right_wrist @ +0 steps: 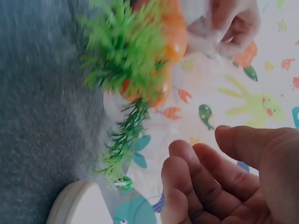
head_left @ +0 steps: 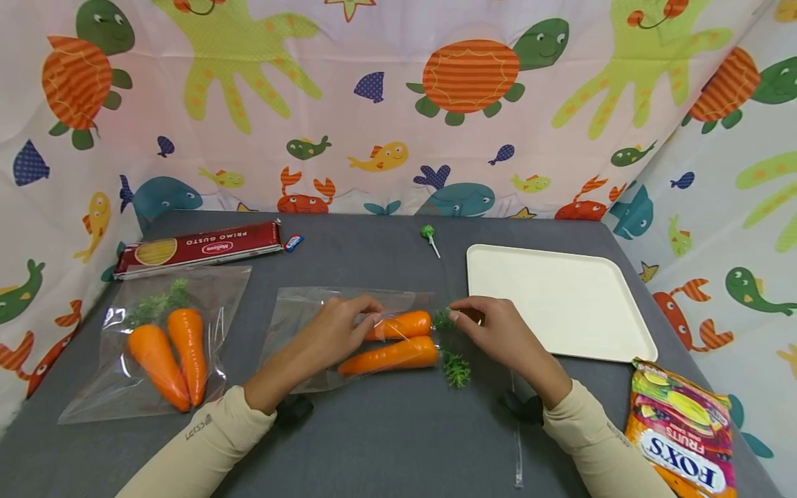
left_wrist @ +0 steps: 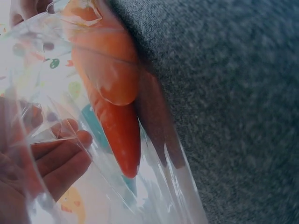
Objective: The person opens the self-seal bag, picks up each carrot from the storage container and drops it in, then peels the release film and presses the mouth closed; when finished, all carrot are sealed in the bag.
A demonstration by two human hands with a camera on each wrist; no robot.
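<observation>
Two orange carrots (head_left: 392, 342) lying side by side in a clear bag (head_left: 299, 325), near the middle of the grey worktop (head_left: 386, 443), green tops (head_left: 456, 368) poking out of the open end. Left hand (head_left: 339, 330) on the bag, grip pinching the plastic over the far carrot. Right hand (head_left: 498, 335) at the green tops, fingertips pressed together there. Further toward the left edge, a second bag of carrots (head_left: 163, 349). By the right edge, a white tray (head_left: 560, 304) and a sweets packet (head_left: 681, 429).
</observation>
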